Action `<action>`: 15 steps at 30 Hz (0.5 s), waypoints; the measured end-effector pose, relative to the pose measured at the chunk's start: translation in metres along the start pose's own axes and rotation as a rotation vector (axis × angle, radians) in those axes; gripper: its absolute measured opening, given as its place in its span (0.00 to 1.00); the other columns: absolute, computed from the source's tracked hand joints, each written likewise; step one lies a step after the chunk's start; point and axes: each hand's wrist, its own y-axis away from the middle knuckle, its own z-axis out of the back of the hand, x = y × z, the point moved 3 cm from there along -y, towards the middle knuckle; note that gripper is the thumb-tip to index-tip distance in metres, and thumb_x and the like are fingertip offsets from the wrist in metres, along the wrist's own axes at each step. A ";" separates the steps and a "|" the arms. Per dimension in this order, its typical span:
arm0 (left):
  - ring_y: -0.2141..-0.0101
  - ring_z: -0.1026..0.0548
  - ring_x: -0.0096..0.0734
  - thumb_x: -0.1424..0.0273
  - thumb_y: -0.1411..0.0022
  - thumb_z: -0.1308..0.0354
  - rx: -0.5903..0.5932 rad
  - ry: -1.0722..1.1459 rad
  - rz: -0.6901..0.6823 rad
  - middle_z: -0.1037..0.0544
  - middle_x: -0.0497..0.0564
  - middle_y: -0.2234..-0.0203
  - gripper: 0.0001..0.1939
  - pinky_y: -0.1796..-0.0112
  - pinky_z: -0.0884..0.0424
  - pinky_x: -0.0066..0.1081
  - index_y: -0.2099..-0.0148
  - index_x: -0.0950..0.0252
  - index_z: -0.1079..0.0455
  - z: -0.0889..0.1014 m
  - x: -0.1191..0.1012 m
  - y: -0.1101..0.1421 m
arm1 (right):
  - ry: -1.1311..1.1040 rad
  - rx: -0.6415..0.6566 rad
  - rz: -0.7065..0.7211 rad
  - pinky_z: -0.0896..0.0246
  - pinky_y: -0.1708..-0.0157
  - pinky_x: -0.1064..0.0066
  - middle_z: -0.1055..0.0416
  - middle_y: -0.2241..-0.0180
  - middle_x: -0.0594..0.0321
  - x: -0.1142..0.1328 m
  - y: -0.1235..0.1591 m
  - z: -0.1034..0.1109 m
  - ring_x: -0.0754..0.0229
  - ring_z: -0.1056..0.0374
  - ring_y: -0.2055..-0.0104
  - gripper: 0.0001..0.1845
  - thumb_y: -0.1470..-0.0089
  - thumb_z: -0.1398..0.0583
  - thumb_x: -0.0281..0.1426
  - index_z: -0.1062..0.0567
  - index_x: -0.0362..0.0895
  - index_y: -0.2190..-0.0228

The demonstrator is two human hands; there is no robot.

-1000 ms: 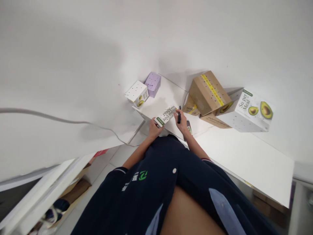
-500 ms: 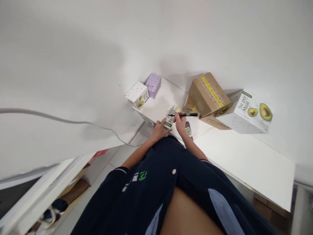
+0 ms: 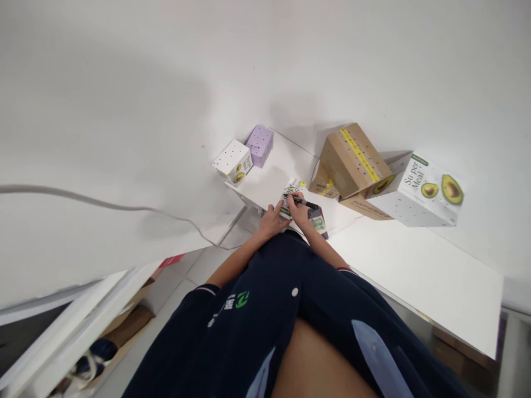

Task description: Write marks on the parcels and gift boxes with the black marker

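Observation:
Between my hands is a small white box (image 3: 294, 185) printed "Super Meal", with a green label band. My left hand (image 3: 271, 221) grips its near left edge, thumb and fingers bent round it. A black marker pen (image 3: 309, 204) is pinched in my right hand (image 3: 299, 214), its tip down at the box's printed face. My right hand covers part of that face, so I cannot tell whether the tip touches it. Just right of my right wrist lies a dark flat object with a green picture (image 3: 318, 223).
On the white table (image 3: 274, 179), a dotted white box (image 3: 233, 157) and a purple box (image 3: 260, 145) stand at the far left. Brown cartons (image 3: 352, 157) and a large white avocado box (image 3: 431, 190) stand to the right. A grey cable (image 3: 124, 207) hangs at left.
My right hand has moved left and slightly down across the box. The pen has tilted, its rear end now lower and nearer me. My left hand stays nearly still.

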 end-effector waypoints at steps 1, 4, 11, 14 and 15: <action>0.51 0.22 0.48 0.49 0.36 0.37 0.003 -0.002 -0.001 0.31 0.61 0.46 0.44 0.55 0.27 0.36 0.26 0.59 0.47 -0.001 0.000 0.000 | 0.017 0.002 0.016 0.28 0.63 0.67 0.29 0.69 0.66 0.000 0.000 0.000 0.59 0.28 0.64 0.10 0.42 0.42 0.42 0.30 0.49 0.63; 0.51 0.22 0.48 0.49 0.36 0.38 0.010 -0.018 0.000 0.31 0.61 0.46 0.44 0.55 0.27 0.36 0.26 0.59 0.47 -0.002 0.001 -0.001 | 0.035 0.015 0.073 0.28 0.60 0.66 0.29 0.67 0.64 0.001 0.000 0.001 0.58 0.28 0.63 0.10 0.42 0.43 0.41 0.31 0.49 0.63; 0.52 0.22 0.48 0.48 0.36 0.38 0.005 -0.025 -0.006 0.31 0.62 0.45 0.44 0.56 0.26 0.36 0.25 0.59 0.47 -0.002 0.001 -0.001 | 0.069 0.036 0.099 0.29 0.60 0.66 0.30 0.68 0.65 0.004 0.001 0.001 0.58 0.29 0.64 0.09 0.41 0.44 0.41 0.32 0.49 0.65; 0.52 0.22 0.48 0.48 0.36 0.38 -0.003 -0.028 -0.009 0.30 0.62 0.45 0.44 0.56 0.26 0.36 0.25 0.59 0.47 -0.002 0.001 -0.001 | 0.055 0.021 0.062 0.29 0.61 0.67 0.30 0.69 0.65 0.002 0.000 0.001 0.58 0.29 0.64 0.11 0.40 0.43 0.43 0.32 0.49 0.65; 0.52 0.22 0.48 0.48 0.36 0.38 -0.004 -0.029 -0.008 0.30 0.62 0.45 0.44 0.55 0.26 0.36 0.25 0.60 0.47 -0.002 0.000 -0.001 | 0.049 0.015 0.053 0.29 0.62 0.67 0.30 0.69 0.65 0.001 0.000 0.001 0.58 0.29 0.64 0.11 0.40 0.43 0.43 0.32 0.49 0.64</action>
